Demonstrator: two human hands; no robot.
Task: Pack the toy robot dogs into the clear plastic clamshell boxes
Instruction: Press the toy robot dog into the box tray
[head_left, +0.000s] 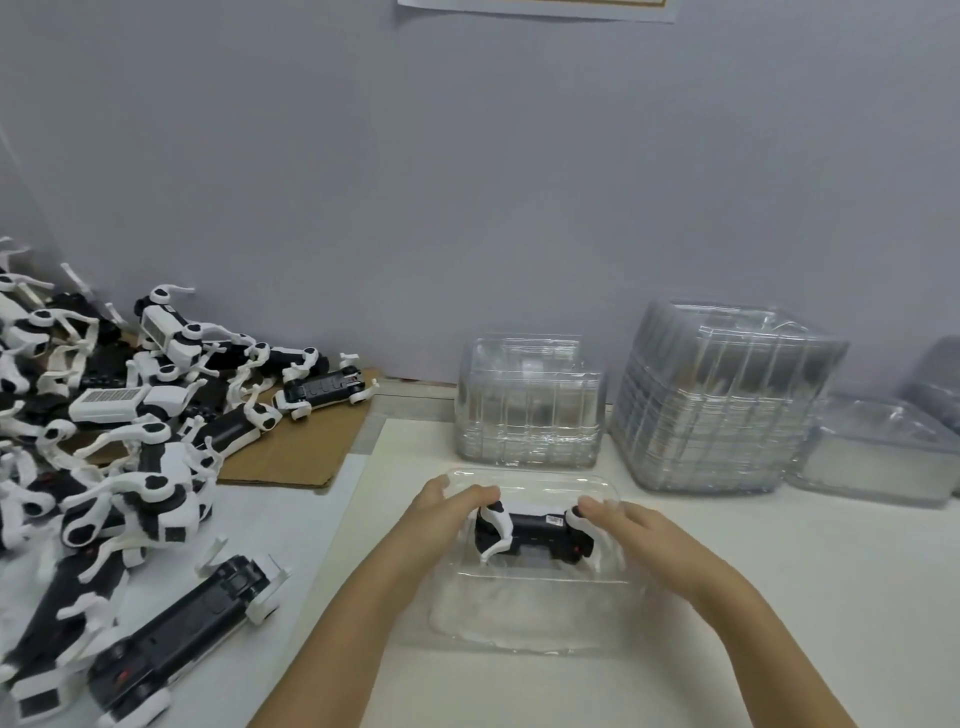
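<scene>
A black-and-white toy robot dog (535, 530) lies on its back inside an open clear clamshell box (524, 618) on the white table in front of me. My left hand (452, 501) reaches in from the left, its fingers curled over the dog's left end. My right hand (628, 525) comes in from the right and its fingertips touch the dog's right end. The box's near half lies flat toward me.
A big pile of robot dogs (119, 447) covers the left of the table, partly on brown cardboard (306, 457). Stacks of clear clamshell boxes (530, 405) (722, 400) stand against the wall behind the open box, with more (878, 457) at the far right.
</scene>
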